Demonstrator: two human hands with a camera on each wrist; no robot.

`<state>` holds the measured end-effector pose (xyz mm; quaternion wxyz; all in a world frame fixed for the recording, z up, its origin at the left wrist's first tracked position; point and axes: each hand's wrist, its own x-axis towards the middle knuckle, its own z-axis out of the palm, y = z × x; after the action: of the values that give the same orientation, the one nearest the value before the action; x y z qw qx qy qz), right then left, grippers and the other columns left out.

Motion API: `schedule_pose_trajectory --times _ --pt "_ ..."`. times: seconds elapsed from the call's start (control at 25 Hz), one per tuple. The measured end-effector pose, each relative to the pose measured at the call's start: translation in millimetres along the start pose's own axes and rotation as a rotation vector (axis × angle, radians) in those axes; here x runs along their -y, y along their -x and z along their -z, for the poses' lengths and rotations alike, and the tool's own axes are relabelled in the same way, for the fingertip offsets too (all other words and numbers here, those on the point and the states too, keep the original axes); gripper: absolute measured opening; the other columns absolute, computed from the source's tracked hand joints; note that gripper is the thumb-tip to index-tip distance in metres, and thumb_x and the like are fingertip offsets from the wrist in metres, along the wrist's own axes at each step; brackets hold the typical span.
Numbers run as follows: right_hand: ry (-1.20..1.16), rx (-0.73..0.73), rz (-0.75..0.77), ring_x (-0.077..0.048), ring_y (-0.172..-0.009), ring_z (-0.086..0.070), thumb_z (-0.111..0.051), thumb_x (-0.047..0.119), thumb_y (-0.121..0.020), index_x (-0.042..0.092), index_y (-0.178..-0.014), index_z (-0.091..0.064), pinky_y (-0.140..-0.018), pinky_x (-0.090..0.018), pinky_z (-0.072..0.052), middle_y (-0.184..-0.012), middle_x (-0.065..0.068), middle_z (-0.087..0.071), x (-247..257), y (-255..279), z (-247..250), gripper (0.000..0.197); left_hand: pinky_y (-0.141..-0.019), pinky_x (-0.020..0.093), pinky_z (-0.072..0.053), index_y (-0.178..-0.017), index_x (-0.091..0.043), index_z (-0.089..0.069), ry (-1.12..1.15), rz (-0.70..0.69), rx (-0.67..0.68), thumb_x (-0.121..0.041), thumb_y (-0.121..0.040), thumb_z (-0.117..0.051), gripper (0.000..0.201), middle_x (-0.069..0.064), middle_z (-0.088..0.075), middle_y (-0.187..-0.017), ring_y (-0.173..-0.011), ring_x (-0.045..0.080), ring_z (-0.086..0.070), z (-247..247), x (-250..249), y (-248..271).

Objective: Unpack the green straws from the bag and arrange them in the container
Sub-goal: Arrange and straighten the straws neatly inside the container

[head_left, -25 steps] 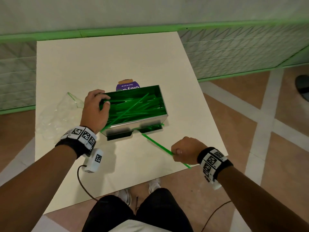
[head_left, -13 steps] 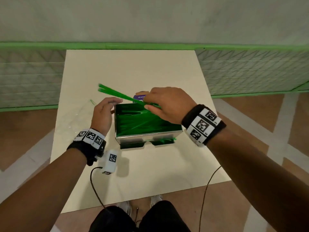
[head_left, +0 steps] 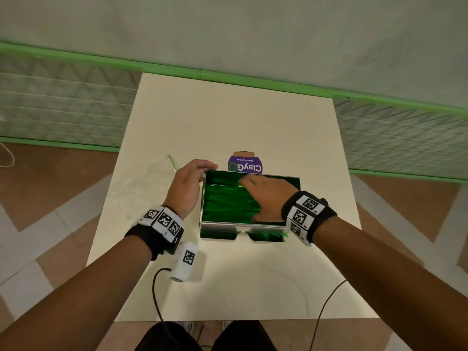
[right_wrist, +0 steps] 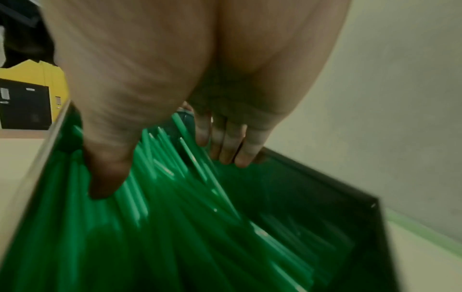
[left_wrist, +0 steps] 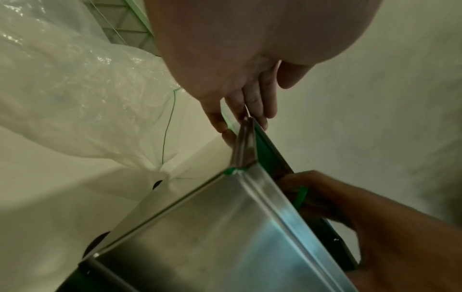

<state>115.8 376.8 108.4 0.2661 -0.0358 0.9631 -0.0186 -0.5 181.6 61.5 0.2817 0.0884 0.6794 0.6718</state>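
A shiny metal container [head_left: 243,225] stands mid-table, packed with green straws [head_left: 222,201]. My right hand [head_left: 253,193] reaches into it from the right, and its straight fingers [right_wrist: 225,146] and thumb press down on the straws [right_wrist: 175,217]. One straw [left_wrist: 300,197] shows against that hand's fingers. My left hand [head_left: 200,171] lies against the container's left end. Its fingers [left_wrist: 260,110] touch the far-left corner of the steel wall [left_wrist: 225,227]. The clear plastic bag [head_left: 141,188] lies crumpled left of that hand, with a thin green strip [head_left: 173,162] at its far edge.
A purple label [head_left: 245,165] lies flat just behind the container. A small white marker box [head_left: 186,259] on a black cable hangs under my left wrist. The table's front edge [head_left: 240,319] is close to my legs. A green-trimmed wall stands behind the table.
My right hand picked a straw off the table near the front edge, carried it over the container, and now sits lowered onto the straws inside. The left hand stayed at the container's left end.
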Motion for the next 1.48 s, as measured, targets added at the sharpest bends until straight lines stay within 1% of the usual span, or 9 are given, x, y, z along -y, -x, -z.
schedule_pose_trajectory --times 0.08,0.32,0.6,0.76,0.92,1.0,1.2,1.36,1.48 --pt "-0.082 0.150 -0.057 -0.029 -0.128 -0.053 -0.080 0.042 -0.079 0.012 -0.155 -0.023 -0.099 -0.041 -0.052 -0.152 -0.010 -0.042 -1 -12 -7 0.100 -0.109 0.049 -0.046 -0.094 -0.022 -0.076 -0.027 -0.020 -0.003 -0.005 -0.095 -0.040 0.040 0.007 -0.076 -0.110 -0.114 0.021 -0.066 -2 0 1" --pt "-0.100 0.284 -0.140 -0.028 -0.104 -0.058 -0.074 0.046 -0.082 0.013 -0.124 -0.060 -0.088 -0.043 -0.056 -0.111 -0.009 -0.056 -4 -37 -7 0.055 -0.099 0.038 -0.052 -0.097 -0.022 -0.072 -0.080 -0.064 -0.009 -0.015 -0.092 -0.038 0.035 0.005 -0.075 -0.109 -0.109 0.020 -0.067 -3 1 3" --pt "-0.230 0.272 -0.196 -0.025 -0.084 -0.063 -0.070 0.032 -0.089 0.009 -0.146 -0.032 -0.075 -0.038 -0.059 -0.096 -0.006 -0.058 1 -34 -3 0.073 -0.087 0.025 -0.053 -0.096 -0.028 -0.069 -0.120 -0.075 0.008 -0.003 -0.100 -0.038 0.040 0.002 -0.074 -0.110 -0.102 0.020 -0.067 -4 0 3" --pt "-0.184 0.227 -0.202 -0.026 -0.090 -0.065 -0.070 0.039 -0.085 0.015 -0.122 -0.054 -0.082 -0.040 -0.059 -0.105 -0.007 -0.064 3 -34 12 0.047 -0.080 0.021 -0.052 -0.097 -0.026 -0.068 -0.121 -0.083 0.020 0.001 -0.100 -0.039 0.039 0.004 -0.075 -0.109 -0.100 0.023 -0.066 -3 -2 3" --pt "-0.190 0.254 -0.139 -0.023 -0.082 -0.063 -0.064 0.045 -0.091 0.012 -0.133 -0.043 -0.075 -0.039 -0.059 -0.094 -0.005 -0.061 5 -28 18 0.057 -0.082 0.024 -0.053 -0.100 -0.020 -0.070 -0.110 -0.095 0.021 -0.008 -0.102 -0.040 0.032 0.006 -0.075 -0.107 -0.100 0.026 -0.067 -2 -1 3" --pt "-0.191 0.260 -0.136 -0.023 -0.087 -0.063 -0.067 0.051 -0.088 0.012 -0.141 -0.035 -0.078 -0.040 -0.059 -0.099 -0.006 -0.062 6 -26 15 0.073 -0.084 0.029 -0.054 -0.103 -0.018 -0.070 -0.113 -0.091 0.026 -0.018 -0.101 -0.040 0.030 0.007 -0.074 -0.107 -0.099 0.026 -0.066 -2 1 2" --pt "-0.288 0.266 -0.157 -0.028 -0.129 -0.052 -0.083 0.056 -0.070 0.015 -0.157 -0.020 -0.104 -0.044 -0.049 -0.148 -0.009 -0.048 2 -28 10 0.115 -0.086 0.026 -0.054 -0.109 -0.025 -0.070 -0.220 -0.064 0.060 -0.017 -0.098 -0.056 0.020 -0.003 -0.071 -0.111 -0.104 0.016 -0.066 -5 5 3" --pt "-0.187 0.361 -0.165 -0.029 -0.129 -0.053 -0.070 0.032 -0.089 0.020 -0.156 -0.029 -0.104 -0.043 -0.049 -0.147 -0.012 -0.050 -15 -22 9 0.079 -0.087 0.011 -0.048 -0.111 -0.023 -0.070 -0.282 -0.081 0.053 -0.004 -0.094 -0.058 0.028 -0.007 -0.068 -0.121 -0.114 0.010 -0.062 -4 7 4" --pt "-0.096 0.247 -0.135 -0.030 -0.125 -0.055 -0.055 0.015 -0.099 0.020 -0.147 -0.048 -0.103 -0.040 -0.048 -0.139 -0.012 -0.057 -18 -20 3 0.049 -0.086 0.007 -0.047 -0.112 -0.021 -0.070 -0.284 -0.090 0.055 -0.003 -0.095 -0.056 0.029 -0.007 -0.069 -0.122 -0.115 0.009 -0.062 -4 6 4"
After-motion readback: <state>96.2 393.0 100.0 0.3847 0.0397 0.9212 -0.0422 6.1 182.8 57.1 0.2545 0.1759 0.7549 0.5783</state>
